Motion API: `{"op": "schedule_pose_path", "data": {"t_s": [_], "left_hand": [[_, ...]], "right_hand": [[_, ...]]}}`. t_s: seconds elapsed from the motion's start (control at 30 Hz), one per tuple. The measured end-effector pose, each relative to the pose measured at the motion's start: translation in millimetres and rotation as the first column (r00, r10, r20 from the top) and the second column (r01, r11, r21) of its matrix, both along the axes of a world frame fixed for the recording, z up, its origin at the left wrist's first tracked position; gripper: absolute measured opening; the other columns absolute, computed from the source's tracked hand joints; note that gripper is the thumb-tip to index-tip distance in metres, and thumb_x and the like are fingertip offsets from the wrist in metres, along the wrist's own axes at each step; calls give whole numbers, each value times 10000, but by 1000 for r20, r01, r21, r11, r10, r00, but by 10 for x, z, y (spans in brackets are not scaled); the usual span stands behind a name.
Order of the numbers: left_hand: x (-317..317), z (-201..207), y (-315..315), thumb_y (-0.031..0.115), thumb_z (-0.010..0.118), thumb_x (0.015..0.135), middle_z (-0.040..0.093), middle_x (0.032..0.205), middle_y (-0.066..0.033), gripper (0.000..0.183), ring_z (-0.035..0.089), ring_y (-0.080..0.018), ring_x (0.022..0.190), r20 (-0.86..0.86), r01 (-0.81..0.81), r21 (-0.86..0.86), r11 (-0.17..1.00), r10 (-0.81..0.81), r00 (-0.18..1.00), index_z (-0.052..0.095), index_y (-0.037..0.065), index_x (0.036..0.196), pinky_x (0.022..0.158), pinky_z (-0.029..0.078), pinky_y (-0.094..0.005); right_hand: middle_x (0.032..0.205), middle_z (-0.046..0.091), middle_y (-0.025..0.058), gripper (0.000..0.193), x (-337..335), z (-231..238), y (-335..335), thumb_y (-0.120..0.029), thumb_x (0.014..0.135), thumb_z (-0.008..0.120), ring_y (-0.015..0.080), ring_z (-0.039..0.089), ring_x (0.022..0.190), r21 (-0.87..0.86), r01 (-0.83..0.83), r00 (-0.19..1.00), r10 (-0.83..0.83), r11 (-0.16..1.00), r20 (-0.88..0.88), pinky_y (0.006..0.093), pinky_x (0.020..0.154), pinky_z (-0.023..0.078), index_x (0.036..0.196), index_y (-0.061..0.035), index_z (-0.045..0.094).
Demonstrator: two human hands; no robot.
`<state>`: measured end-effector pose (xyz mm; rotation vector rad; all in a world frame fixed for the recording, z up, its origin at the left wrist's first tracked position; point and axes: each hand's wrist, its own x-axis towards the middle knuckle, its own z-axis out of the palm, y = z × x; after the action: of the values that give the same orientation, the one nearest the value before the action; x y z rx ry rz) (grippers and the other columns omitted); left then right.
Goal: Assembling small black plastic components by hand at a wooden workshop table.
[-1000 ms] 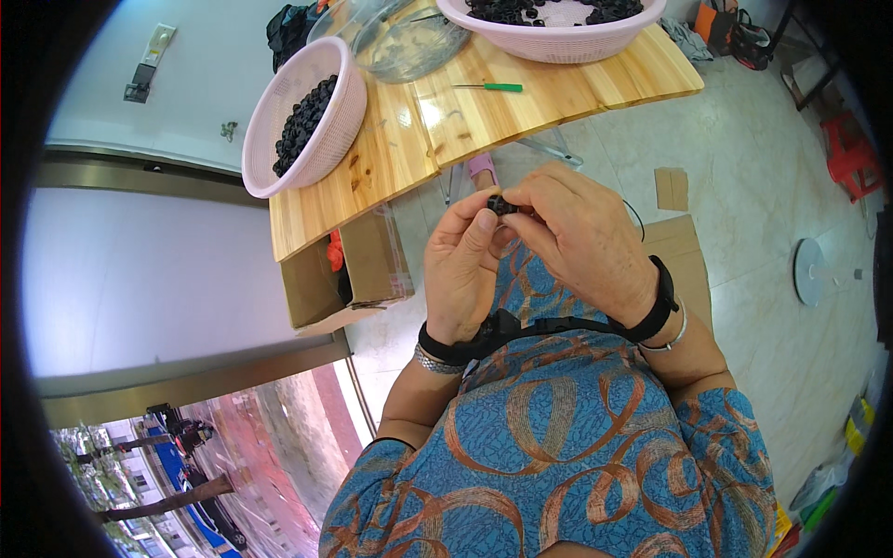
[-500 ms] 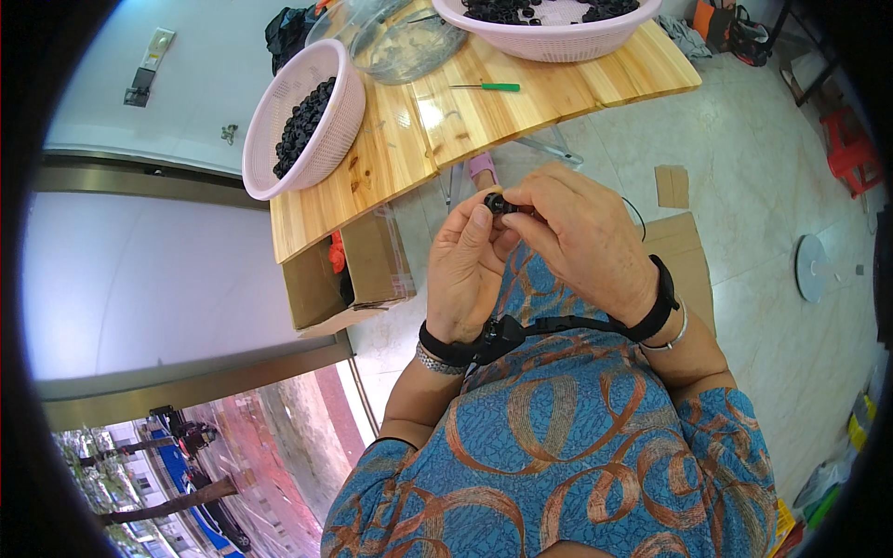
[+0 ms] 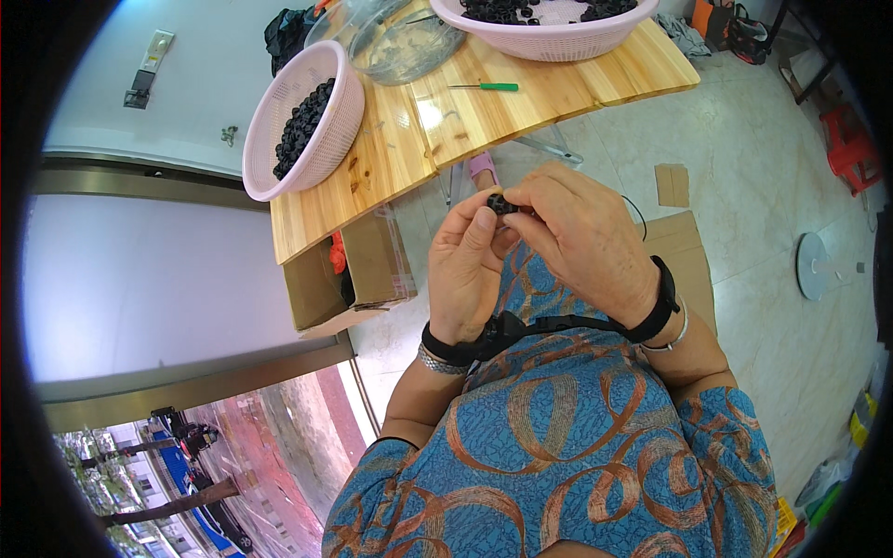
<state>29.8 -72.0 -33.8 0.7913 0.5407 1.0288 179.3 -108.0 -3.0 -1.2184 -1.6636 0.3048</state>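
Note:
A small round black plastic part [image 3: 500,204] is pinched between both hands, above my lap and just off the table's near edge. My left hand [image 3: 468,265] grips it from the left with thumb and forefinger. From the right, my right hand [image 3: 584,240] holds it by the fingertips, its back turned up. The fingers cover much of the part, so its exact kind is unclear. On the wooden table [image 3: 400,177], a pink basket [image 3: 350,112] at the left holds many similar black parts [image 3: 305,128]. A screwdriver [image 3: 498,86] with a green handle lies beyond my hands.
Another pink basket [image 3: 549,43] with black pieces stands at the table's far side, beside clear plastic lids or trays [image 3: 409,46]. Under the table's left end is a cardboard box [image 3: 377,260]. A red stool [image 3: 848,153] and flat cardboard [image 3: 679,244] are on the right floor.
The black part has turned slightly between my fingertips and shows a different side. Both hands stay in nearly the same place with the same grip.

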Motion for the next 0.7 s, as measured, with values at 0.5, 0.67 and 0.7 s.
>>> {"op": "schedule_pose_path", "data": {"t_s": [0.5, 0.67, 0.7], "left_hand": [[37, -15, -26, 83, 522, 892, 596, 1037, -106, 241, 582, -163, 928, -59, -31, 112, 993, 38, 998, 528, -15, 1113, 816, 488, -296], [33, -31, -48, 79, 524, 890, 596, 1043, -110, 242, 582, -163, 928, -53, -43, 101, 994, 48, 997, 530, -16, 1113, 815, 489, -297], [34, -34, -49, 84, 523, 892, 594, 1045, -111, 243, 582, -163, 930, -44, -40, 84, 996, 44, 998, 531, -16, 1114, 815, 489, -297]], "right_hand": [[805, 528, 131, 154, -3, 23, -23, -49, 716, 606, 312, 548, 762, -10, 46, 999, -46, 999, 21, 378, 639, 460, 845, -18, 529], [801, 532, 125, 177, 4, 31, -37, -40, 683, 592, 293, 551, 782, 56, 34, 992, -41, 998, 121, 372, 638, 463, 848, -18, 533], [801, 532, 125, 177, 2, 30, -36, -40, 683, 592, 293, 551, 782, 56, 34, 992, -41, 998, 121, 372, 638, 463, 848, -18, 533]]}}
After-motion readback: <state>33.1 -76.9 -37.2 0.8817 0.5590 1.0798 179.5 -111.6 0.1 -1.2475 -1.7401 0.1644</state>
